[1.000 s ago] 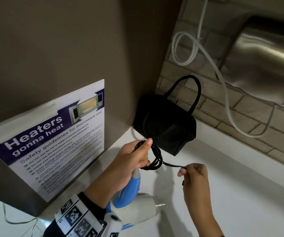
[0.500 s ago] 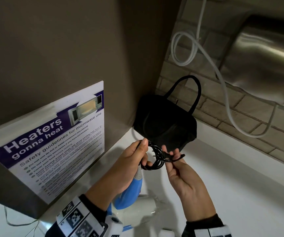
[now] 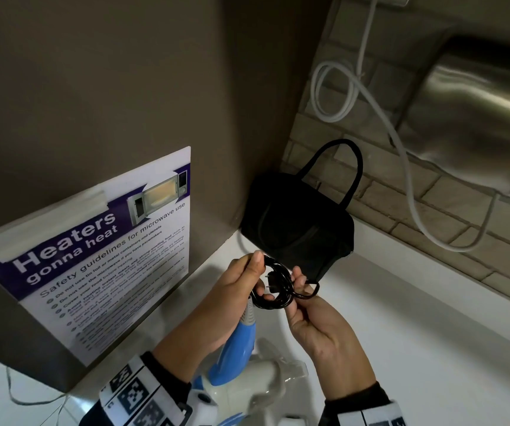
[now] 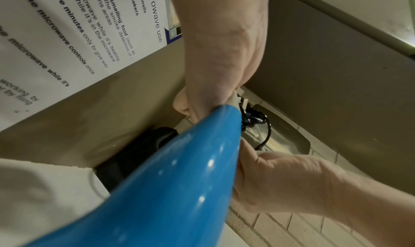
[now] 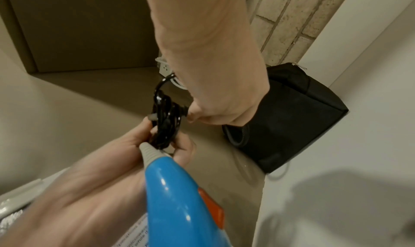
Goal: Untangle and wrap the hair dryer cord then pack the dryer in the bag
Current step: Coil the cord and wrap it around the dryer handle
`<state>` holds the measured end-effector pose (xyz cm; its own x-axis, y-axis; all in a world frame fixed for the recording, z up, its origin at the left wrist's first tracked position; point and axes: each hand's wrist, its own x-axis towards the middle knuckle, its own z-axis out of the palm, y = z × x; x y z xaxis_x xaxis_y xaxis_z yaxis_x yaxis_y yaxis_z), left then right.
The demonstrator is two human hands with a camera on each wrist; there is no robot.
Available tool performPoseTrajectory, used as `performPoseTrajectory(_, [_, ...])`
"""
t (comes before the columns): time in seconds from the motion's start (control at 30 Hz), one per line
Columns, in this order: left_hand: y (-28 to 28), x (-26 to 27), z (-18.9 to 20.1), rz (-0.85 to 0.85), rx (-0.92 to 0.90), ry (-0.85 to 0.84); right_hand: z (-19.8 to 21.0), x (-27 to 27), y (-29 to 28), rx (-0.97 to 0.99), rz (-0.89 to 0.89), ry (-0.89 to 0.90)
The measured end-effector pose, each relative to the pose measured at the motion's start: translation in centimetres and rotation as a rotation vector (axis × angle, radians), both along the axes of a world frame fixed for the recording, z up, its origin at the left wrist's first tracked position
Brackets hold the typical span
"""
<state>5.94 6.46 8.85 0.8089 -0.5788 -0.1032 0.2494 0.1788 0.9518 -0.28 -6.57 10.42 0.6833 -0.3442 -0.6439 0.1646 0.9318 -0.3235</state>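
Observation:
The hair dryer hangs from its blue handle (image 3: 235, 342), its white body (image 3: 262, 379) low over the counter. My left hand (image 3: 261, 279) grips the black cord (image 3: 273, 302), wound into a small coil at the handle's end. My right hand (image 3: 296, 290) pinches the cord's last stretch right against the coil, with the plug (image 3: 270, 282) lying across it. The black bag (image 3: 296, 229) stands in the corner just behind both hands. In the right wrist view the coil (image 5: 166, 119) sits above the handle (image 5: 179, 197) and its orange switch (image 5: 213, 210). The left wrist view is mostly filled by the handle (image 4: 179, 180).
A brown cabinet side with a microwave safety poster (image 3: 109, 256) stands close on the left. A white cable (image 3: 401, 155) loops down the brick wall, beside a steel appliance (image 3: 478, 118). The white counter (image 3: 416, 348) stretches to the right. A white socket strip (image 5: 165, 67) sits in the corner.
My right hand has come in from the right to the coil, bringing the cord's end with it. The straight stretch of cord between the hands is gone.

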Motion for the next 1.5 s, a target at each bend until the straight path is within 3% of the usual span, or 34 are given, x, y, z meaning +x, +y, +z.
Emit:
performPoseTrajectory(0.2, [0.1, 0.1, 0.6, -0.056, 0.011, -0.05, -1.0, 0.1, 0.8, -0.285, 0.278, 0.074])
performPoseTrajectory(0.47, [-0.2, 0.2, 0.5, -0.088, 0.031, -0.067, 0.2, 0.4, 0.9, -0.541, 0.422, 0.029])
performPoseTrajectory(0.7, [-0.2, -0.1, 0.6, 0.006, 0.054, -0.091, 0.8, -0.4, 1.6, -0.478, 0.504, 0.057])
performPoseTrajectory(0.83, [-0.2, 0.0, 0.7, 0.13, 0.129, -0.162, 1.1, -1.8, 2.0, -0.29, 0.496, -0.031])
performPoseTrajectory(0.97, [-0.2, -0.3, 1.0, 0.244, 0.202, -0.281, 2.1, -3.0, 2.5, -0.297, 0.536, -0.167])
performPoseTrajectory(1.07, [-0.8, -0.7, 1.0, 0.267, 0.164, -0.368, 2.9, -3.0, 3.7, -0.52, 0.546, -0.171])
performPoseTrajectory(1.2, [-0.8, -1.0, 0.8, 0.235, 0.102, -0.431, 2.7, -2.9, 4.3, -0.932, 0.521, -0.021])
performPoseTrajectory(1.33, [-0.3, -1.1, 1.4, 0.265, 0.112, -0.4, 2.9, -3.4, 4.5, -1.283, 0.669, 0.151])
performPoseTrajectory(1.5, [-0.1, 0.3, 1.3, 0.397, 0.154, -0.297, 3.5, -5.7, 6.1, -1.527, 0.857, 0.124])
